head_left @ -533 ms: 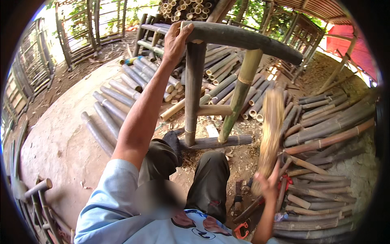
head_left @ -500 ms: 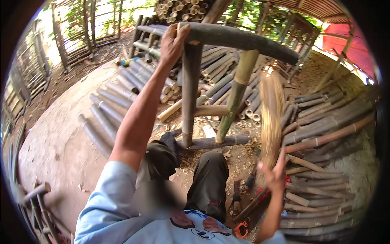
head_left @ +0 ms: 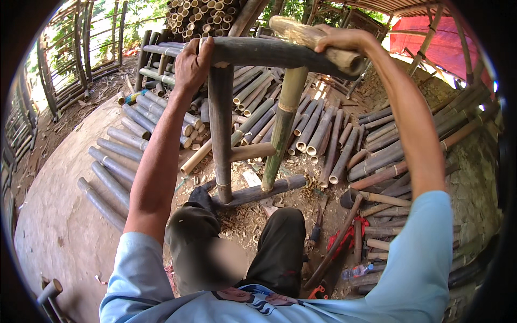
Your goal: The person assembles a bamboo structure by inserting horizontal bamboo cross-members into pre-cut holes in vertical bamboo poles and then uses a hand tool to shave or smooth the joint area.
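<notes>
I'm holding a bamboo frame (head_left: pixel 253 152) upright toward twelve o'clock, its top pole (head_left: pixel 264 52) round, thick and dark, one leg (head_left: pixel 279 126) mottled green and tan, its short rung pale brown. At eleven, my left hand (head_left: pixel 192 67) is clamping its fingers over the pole's end; at one, my right hand (head_left: pixel 344 39) is gripping a frayed, straw-coloured club (head_left: pixel 296 33), fingers curled on it.
</notes>
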`<state>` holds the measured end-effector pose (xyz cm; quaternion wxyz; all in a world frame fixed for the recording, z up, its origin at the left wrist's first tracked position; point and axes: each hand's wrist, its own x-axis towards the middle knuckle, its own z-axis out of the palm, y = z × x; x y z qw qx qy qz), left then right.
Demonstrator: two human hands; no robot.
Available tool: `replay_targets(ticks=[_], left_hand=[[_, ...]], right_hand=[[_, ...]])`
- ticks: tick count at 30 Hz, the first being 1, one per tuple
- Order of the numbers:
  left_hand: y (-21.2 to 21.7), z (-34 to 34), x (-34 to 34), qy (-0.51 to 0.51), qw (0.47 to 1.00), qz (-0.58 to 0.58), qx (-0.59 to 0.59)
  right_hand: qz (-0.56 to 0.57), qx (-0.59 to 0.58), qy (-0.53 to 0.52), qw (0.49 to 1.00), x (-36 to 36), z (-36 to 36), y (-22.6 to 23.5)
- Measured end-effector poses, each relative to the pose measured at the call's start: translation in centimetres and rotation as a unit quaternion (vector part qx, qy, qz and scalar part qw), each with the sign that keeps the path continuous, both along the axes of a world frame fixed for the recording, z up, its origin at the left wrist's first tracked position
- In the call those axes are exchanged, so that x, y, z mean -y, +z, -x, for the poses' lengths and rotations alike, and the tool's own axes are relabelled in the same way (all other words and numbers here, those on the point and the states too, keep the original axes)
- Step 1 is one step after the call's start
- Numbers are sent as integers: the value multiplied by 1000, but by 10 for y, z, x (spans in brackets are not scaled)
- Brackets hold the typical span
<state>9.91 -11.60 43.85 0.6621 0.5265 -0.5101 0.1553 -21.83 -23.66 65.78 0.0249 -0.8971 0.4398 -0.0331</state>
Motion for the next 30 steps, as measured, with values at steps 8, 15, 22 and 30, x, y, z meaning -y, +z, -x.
replay_targets(ticks=[8, 15, 22, 30], left_hand=[[-3, 0, 10, -75, 993, 24, -84], [-6, -1, -2, -83, 994, 21, -72], [-6, -2, 5, -48, 995, 5, -89], [-5, 6, -2, -35, 994, -20, -98]], right_hand=[[-38, -30, 153, 987, -27, -53, 42], [-114, 71, 112, 985, -31, -133, 14], [-35, -135, 193, 971, -55, -182, 15], [-40, -18, 184, 982, -15, -201, 1]])
